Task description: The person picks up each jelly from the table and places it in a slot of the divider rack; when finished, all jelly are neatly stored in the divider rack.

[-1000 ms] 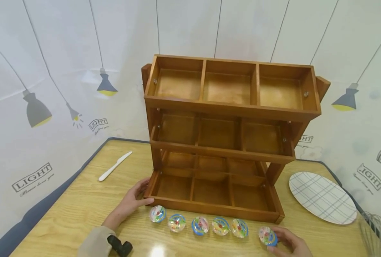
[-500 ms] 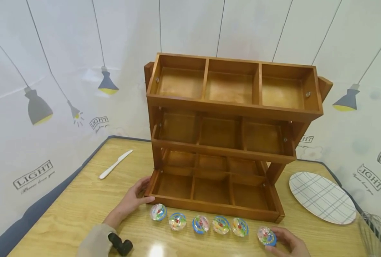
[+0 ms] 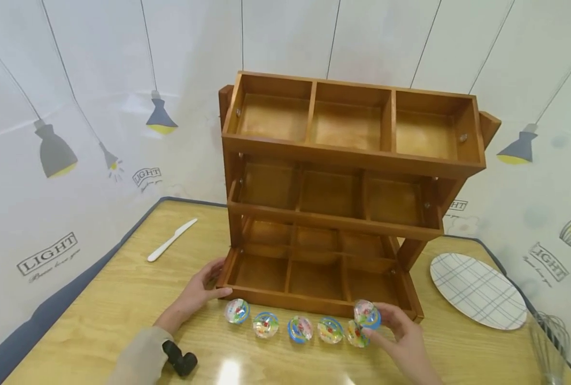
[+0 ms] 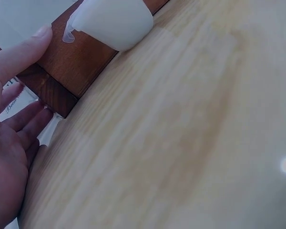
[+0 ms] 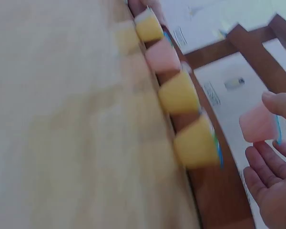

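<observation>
Brown wood forms the three-tier rack (image 3: pixel 353 155), standing on the table (image 3: pixel 122 299). From my station I count six cups (image 3: pixel 300 329), all outside the rack. Five stand upright in line along its front. The sixth, a pink cup (image 5: pixel 259 125), is raised off the table, and in the head view it overlaps the cup at the line's right end.

Hands: the left hand (image 3: pixel 195 293) grips the rack's front left corner, thumb on the front board, fingers round the side. The right hand (image 3: pixel 406 339) pinches the pink cup between thumb and fingers.

Progress, as I judge it: five cups are lined up, and that portion looks complete. Outstanding is the sixth, not yet set down. With every cup outside the rack, I rate the work as early. Knife (image 3: pixel 172 240), plate (image 3: pixel 478 291) and whisk (image 3: pixel 550 337) lie well apart from both hands, unused.
</observation>
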`<state>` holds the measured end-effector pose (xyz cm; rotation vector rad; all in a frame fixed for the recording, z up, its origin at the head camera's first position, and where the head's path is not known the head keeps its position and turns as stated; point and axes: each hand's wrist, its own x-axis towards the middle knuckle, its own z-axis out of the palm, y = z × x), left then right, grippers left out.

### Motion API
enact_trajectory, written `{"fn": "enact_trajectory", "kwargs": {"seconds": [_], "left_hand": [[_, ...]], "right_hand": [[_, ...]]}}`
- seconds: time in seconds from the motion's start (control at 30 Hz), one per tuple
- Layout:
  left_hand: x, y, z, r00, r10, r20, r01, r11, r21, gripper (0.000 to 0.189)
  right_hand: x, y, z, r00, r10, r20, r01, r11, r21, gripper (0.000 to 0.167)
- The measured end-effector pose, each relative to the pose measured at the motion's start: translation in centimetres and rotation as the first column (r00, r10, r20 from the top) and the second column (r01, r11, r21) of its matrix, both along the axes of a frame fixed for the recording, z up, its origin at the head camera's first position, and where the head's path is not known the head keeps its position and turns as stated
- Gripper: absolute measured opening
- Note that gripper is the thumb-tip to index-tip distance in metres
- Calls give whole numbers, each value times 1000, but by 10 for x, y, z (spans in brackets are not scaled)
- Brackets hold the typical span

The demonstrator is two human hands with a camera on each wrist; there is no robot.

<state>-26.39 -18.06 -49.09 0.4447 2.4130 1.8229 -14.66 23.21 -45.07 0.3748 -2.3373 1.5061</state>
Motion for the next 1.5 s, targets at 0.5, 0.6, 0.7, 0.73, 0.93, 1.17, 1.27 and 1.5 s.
{"fn": "enact_trajectory", "kwargs": {"seconds": [0.5,0.6,0.7,0.73,0.93,1.17,1.27,1.5], "left_hand": [[-2,-13,3,999,6,-48,-6,1000,-16,73],[-2,-11,0,999,9,-41,-9,1000,7,73],[-1,-10,-3,1000,16,-27,-15,1000,19,72],[-1,-10,-4,1000,20,-23,-19,1000,25,72],[0,-10,-5,999,21,-29,-20,1000,22,72],[1,-8,-4,999,23,-38,-22,999,23,72],[1,-6,-3,999,7,-33,-6,1000,30,71],[2,-3,-2,1000,11,-27,-9,999,47,72]], "right_hand": [[-113,-150,44,941,182,285,-166,983,-80,46],[-128,-171,40,932,167,322,-166,986,-31,46],[-136,-189,31,922,164,350,-193,980,49,45],[-136,-194,28,916,169,364,-210,975,75,46],[-135,-214,12,923,121,365,-222,943,247,45],[-141,-221,4,942,38,333,-137,950,279,43],[-146,-221,0,936,6,353,-83,976,202,43],[-149,-222,-1,927,3,376,-52,991,120,46]]}}
